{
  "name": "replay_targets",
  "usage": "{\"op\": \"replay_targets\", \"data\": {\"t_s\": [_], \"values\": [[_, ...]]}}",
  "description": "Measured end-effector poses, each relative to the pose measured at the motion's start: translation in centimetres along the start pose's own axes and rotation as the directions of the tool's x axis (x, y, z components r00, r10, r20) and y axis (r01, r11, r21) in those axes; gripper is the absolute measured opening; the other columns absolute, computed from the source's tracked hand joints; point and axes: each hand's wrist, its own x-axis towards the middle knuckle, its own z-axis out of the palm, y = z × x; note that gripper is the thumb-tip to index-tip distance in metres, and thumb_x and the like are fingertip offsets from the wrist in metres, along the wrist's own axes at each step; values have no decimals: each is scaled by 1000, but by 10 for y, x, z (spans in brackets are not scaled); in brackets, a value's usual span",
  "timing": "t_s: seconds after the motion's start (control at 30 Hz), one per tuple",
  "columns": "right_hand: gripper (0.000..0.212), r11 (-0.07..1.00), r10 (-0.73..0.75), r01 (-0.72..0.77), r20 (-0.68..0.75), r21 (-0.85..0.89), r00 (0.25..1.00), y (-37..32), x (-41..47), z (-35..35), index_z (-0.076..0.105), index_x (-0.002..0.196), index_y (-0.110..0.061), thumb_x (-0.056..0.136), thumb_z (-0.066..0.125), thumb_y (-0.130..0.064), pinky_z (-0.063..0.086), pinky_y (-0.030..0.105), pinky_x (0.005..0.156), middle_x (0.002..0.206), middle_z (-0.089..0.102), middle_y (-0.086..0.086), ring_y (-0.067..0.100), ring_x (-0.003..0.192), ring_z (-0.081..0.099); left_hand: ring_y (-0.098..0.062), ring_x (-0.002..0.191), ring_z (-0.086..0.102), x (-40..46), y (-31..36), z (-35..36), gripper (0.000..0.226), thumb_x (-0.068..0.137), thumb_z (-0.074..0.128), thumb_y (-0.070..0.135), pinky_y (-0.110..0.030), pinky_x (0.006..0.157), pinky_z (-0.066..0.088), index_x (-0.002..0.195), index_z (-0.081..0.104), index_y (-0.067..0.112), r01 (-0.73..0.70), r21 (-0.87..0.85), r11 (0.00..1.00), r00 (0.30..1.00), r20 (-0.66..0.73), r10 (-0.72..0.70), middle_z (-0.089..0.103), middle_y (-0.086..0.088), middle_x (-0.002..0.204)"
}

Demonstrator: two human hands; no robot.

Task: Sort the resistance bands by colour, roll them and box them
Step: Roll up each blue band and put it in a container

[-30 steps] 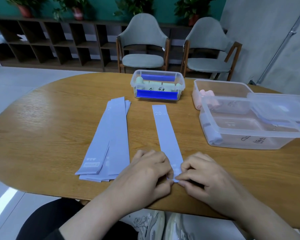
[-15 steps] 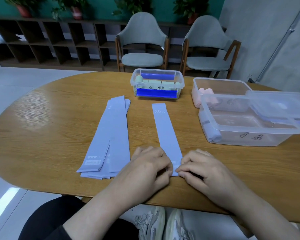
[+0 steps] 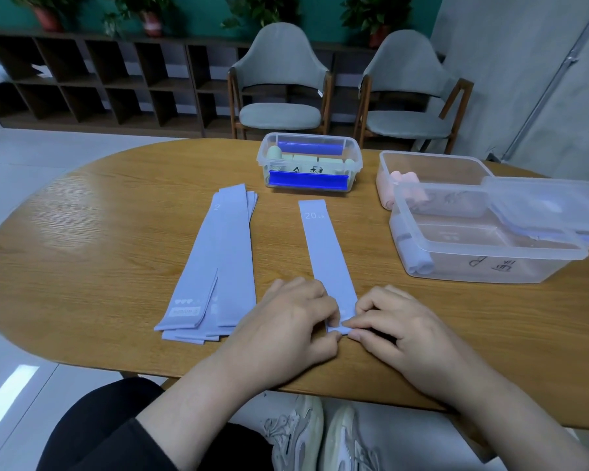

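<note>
Nearest, the left hand point(image 3: 291, 321) and right hand point(image 3: 400, 329) pinch the near end of a single lavender band point(image 3: 327, 253), fingers curled on its corners, apparently to turn the first tight fold of a roll. The band lies flat and straight on the wooden table point(image 3: 82, 253), likely so it rolls evenly. Left of it waits a stack of lavender bands point(image 3: 218, 263). Farther right, a clear box point(image 3: 483, 246) holds one rolled lavender band point(image 3: 419, 261), kept within reach.
</note>
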Motion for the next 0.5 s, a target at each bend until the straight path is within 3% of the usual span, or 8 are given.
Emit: {"op": "replay_targets", "data": {"t_s": [0.5], "values": [[24,998,25,-26,8,59,1000,4,5,-2,76,97,-26,98,56,-40,43,22,84,94,62,-16,7,93,56,-8,94,48,1,-2,-2,14,94,63,42,-32,89,36,87,66,30,61,-75,995,998,24,-60,56,15,89]]}}
